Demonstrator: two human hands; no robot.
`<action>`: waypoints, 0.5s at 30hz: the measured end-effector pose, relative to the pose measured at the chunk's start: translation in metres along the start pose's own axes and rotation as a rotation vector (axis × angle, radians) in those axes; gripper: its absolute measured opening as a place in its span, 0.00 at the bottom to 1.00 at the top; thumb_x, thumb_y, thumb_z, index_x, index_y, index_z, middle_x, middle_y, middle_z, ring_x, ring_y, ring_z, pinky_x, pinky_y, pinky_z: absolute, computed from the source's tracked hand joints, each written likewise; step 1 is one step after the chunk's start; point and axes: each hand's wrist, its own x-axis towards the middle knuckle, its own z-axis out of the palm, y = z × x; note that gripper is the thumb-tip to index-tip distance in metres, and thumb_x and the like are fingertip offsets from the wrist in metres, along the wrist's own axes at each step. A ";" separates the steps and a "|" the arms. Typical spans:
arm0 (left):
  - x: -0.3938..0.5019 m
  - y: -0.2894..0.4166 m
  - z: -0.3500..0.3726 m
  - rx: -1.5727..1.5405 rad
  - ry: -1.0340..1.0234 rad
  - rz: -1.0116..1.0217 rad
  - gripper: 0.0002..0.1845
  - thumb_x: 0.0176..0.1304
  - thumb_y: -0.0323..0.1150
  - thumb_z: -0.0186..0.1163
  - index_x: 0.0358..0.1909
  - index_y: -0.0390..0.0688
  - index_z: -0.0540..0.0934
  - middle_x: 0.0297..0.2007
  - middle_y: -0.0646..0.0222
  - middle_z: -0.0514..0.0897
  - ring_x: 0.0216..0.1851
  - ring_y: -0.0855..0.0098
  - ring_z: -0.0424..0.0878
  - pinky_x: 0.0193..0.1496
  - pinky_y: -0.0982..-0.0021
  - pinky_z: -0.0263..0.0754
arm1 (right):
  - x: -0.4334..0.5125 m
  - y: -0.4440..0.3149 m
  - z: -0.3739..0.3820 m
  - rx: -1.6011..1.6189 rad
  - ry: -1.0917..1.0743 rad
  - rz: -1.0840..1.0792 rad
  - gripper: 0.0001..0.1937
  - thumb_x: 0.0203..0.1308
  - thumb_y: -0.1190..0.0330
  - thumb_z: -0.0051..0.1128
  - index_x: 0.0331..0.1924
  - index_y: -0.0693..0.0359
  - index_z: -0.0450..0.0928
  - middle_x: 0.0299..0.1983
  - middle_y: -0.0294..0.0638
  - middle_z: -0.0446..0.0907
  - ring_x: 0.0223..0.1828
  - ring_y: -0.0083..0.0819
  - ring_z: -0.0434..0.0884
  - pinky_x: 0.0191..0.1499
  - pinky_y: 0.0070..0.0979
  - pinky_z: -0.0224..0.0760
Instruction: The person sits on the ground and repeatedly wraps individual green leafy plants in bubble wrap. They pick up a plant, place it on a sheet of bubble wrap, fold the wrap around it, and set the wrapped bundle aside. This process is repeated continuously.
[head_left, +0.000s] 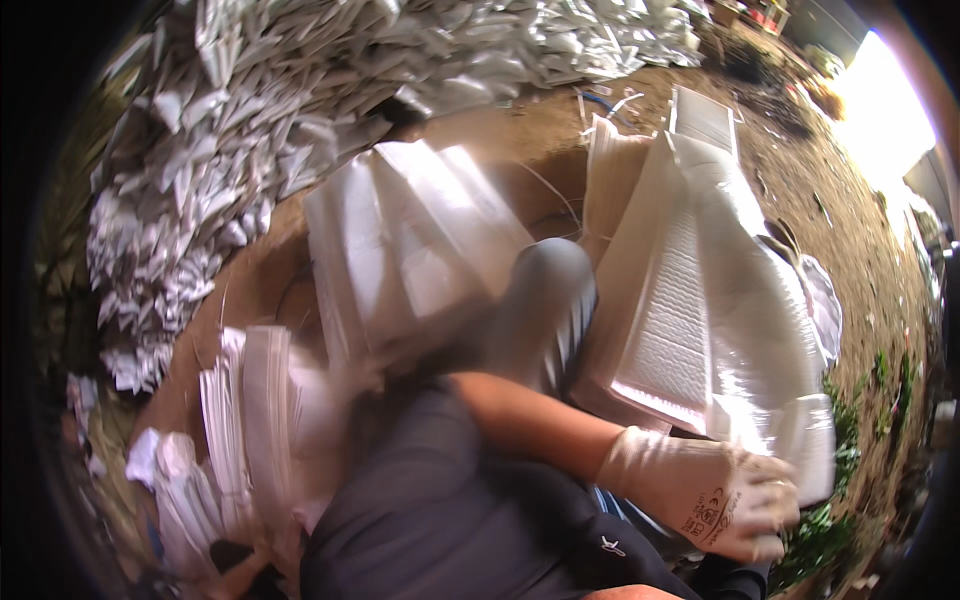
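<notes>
My left hand (705, 491), in a pale knit work glove with print on its back, reaches across my body to the right. Its fingers curl close by the lower end of a clear plastic-wrapped white bundle (757, 300). Whether they grip anything is hidden. My right hand is out of view; only some bare skin shows at the bottom edge. Left of the wrapped bundle leans a thick stack of white sheets (637, 300) with a ribbed face. Beyond my raised grey knee (551, 300) stands a blurred, fanned group of white packs (412, 240).
A large heap of loose white folded pieces (300, 112) spreads across the far left. Upright bundles of white sheets (247, 420) stand at near left. Thin strips (615, 105) lie on the brown dirt floor (795, 172). Green leaves (817, 540) grow at the right.
</notes>
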 end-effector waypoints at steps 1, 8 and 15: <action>0.004 -0.007 0.002 0.034 0.074 0.133 0.18 0.67 0.37 0.62 0.54 0.40 0.80 0.52 0.55 0.83 0.60 0.53 0.85 0.66 0.55 0.82 | 0.017 -0.008 0.000 -0.063 0.036 -0.048 0.19 0.83 0.66 0.54 0.69 0.68 0.79 0.62 0.48 0.86 0.63 0.32 0.84 0.67 0.32 0.76; -0.052 -0.088 -0.059 0.385 0.093 -0.740 0.79 0.41 0.58 0.86 0.89 0.46 0.45 0.85 0.32 0.38 0.84 0.24 0.37 0.82 0.28 0.44 | 0.083 -0.021 0.017 -0.130 0.113 -0.151 0.19 0.84 0.65 0.52 0.67 0.70 0.78 0.57 0.49 0.86 0.58 0.31 0.84 0.63 0.34 0.80; -0.113 -0.052 -0.075 -0.220 0.357 -0.981 0.67 0.54 0.43 0.81 0.88 0.41 0.46 0.83 0.43 0.56 0.83 0.47 0.58 0.82 0.55 0.58 | 0.069 -0.101 0.096 0.404 -0.158 0.190 0.17 0.82 0.64 0.55 0.63 0.65 0.83 0.51 0.49 0.89 0.45 0.32 0.86 0.53 0.34 0.82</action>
